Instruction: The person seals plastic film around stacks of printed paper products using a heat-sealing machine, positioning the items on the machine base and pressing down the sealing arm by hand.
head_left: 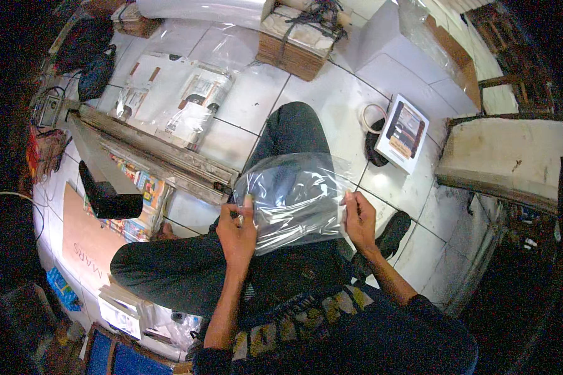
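Note:
A clear plastic bag or sheet (pixel 294 203) is stretched over my lap, shiny and creased, with nothing visible inside. Its left edge is pinched in my left hand (pixel 238 234), thumb pressed against the fingers. My right hand (pixel 360 219) grips the opposite edge the same way. Beneath the plastic are my crossed legs in dark trousers. To the right on the floor, a white-edged book (pixel 408 134) with a dark picture on its cover lies partly over a black object (pixel 374 150). A roll of tape (pixel 374 119) rests against its left side.
A long metal-edged bar (pixel 153 147) runs diagonally at left. Behind it lie plastic-wrapped packs (pixel 200 100). A tied brown stack (pixel 297 56) and a white box (pixel 388 50) stand farther back. Cardboard (pixel 84 228) and a book pile (pixel 122 312) lie near left.

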A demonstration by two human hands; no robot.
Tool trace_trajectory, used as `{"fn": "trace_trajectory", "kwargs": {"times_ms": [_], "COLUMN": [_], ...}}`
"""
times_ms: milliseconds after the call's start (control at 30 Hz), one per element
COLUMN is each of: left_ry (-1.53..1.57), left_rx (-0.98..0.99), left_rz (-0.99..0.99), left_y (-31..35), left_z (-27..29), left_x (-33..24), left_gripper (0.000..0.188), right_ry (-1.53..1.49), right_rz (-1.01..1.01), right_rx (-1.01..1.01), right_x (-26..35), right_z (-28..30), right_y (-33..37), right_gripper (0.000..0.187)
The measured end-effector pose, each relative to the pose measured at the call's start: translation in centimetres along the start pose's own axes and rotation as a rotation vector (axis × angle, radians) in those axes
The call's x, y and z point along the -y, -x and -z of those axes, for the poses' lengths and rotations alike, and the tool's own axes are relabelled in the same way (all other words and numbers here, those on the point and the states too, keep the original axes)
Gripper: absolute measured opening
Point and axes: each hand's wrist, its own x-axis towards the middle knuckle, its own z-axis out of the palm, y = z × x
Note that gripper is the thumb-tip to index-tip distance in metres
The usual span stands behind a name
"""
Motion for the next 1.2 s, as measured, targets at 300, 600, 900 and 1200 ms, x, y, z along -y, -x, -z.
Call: {"fn": "trace_trajectory", "kwargs": {"times_ms": [300,600,900,1200], "left_ry": [0.411,0.427,0.331,0.211], "left_rx": [0.126,0.114,0.032,-0.042], "left_rz": [-0.057,-0.078,-0.302,-0.334], "left_y": [-3.2,-3.2,-2.1,-3.5], "left_z": [-1.5,-2.0,-2.1,4.5], "left_x": [1.2,0.6,-2.6,1.0], "left_gripper": [0.029,0.021,0.023,0.020], "right_ry": [-0.009,-0.329,0.140,0.665], "right_rz": [0.095,-0.245,0.369,0.695], "right_rx": [-0.028,0.168,-0.013,-1.096], "right_x": [-1.0,-0.6,6.7,21.6], "right_z": [0.9,1.8,3.5,32.3], "right_y": [-1.3,-2.8,-8.6,-25.5], "right_gripper": [0.044,0.051,0.028,0.031]}}
